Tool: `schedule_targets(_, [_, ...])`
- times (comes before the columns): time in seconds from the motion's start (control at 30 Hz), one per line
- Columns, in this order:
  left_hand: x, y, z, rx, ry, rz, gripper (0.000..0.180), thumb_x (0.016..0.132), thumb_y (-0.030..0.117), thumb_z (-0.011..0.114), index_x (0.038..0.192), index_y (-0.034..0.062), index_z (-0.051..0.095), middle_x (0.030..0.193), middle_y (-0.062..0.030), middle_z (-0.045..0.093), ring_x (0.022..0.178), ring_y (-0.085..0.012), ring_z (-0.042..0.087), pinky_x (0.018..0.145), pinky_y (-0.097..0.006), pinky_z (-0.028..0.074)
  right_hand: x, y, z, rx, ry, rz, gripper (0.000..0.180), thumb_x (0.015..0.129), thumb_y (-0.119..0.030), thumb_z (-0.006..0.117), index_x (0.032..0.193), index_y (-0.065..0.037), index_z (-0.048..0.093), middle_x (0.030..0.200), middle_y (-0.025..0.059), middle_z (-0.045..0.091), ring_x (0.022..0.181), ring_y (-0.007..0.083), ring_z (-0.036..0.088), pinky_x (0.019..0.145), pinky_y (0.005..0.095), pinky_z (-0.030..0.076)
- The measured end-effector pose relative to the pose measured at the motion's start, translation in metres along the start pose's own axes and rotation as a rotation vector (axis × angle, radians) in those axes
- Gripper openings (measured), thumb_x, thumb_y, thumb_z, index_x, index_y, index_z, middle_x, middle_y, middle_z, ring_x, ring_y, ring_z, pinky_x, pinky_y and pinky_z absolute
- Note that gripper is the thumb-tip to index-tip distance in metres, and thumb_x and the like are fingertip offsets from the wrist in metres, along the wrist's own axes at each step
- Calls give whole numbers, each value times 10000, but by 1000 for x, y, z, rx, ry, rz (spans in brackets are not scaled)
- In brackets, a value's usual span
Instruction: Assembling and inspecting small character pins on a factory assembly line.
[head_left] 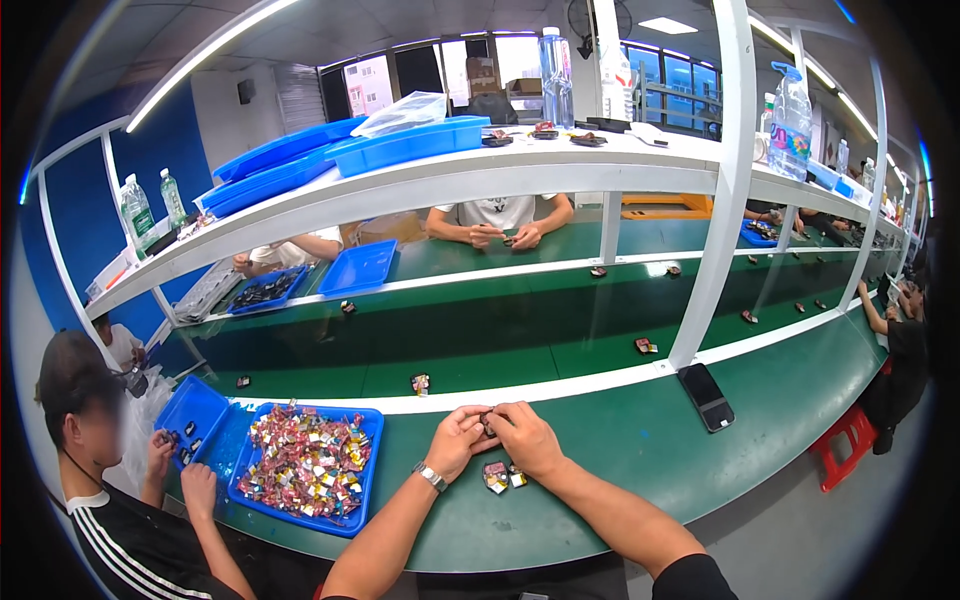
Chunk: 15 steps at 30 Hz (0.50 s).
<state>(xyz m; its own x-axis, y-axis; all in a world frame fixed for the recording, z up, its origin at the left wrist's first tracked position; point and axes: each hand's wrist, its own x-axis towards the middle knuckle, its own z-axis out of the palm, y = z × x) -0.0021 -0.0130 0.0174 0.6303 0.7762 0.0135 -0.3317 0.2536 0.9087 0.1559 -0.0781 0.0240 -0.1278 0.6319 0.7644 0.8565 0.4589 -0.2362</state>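
Observation:
My left hand (458, 440) and my right hand (524, 437) meet over the green bench (640, 450), fingertips pinched together on a small dark part (487, 420). A watch sits on my left wrist. Just below my hands lie two small parts (503, 476) with dark and yellow faces. To my left stands a blue tray (300, 465) heaped with several small colourful parts.
A black phone (707, 396) lies on the bench to the right. The green conveyor belt (500, 340) carries scattered small parts. A person in a black striped shirt works at my left beside a second blue tray (190, 412). Other workers sit opposite and far right. A red stool (845, 440) stands right.

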Motion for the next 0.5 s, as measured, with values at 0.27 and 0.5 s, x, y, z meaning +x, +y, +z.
schedule_targets(0.27, [0, 0, 2, 55, 16, -9, 255, 982, -38, 417, 1230, -24, 472, 1185, -141, 601, 1075, -207, 622, 964, -388, 547, -2, -3, 0, -19, -34, 40, 214, 766, -50, 649, 980, -51, 660, 999, 56, 602, 935, 238, 613, 698, 334, 553])
schedule_targets(0.5, [2, -6, -5, 19, -4, -3, 266, 966, -21, 477, 1231, 5, 481, 1169, -117, 619, 1068, -220, 629, 958, -415, 539, -1, 0, 7, 34, 114, -22, 158, 766, -58, 649, 921, -67, 679, 951, 40, 618, 898, 219, 611, 707, 327, 527])
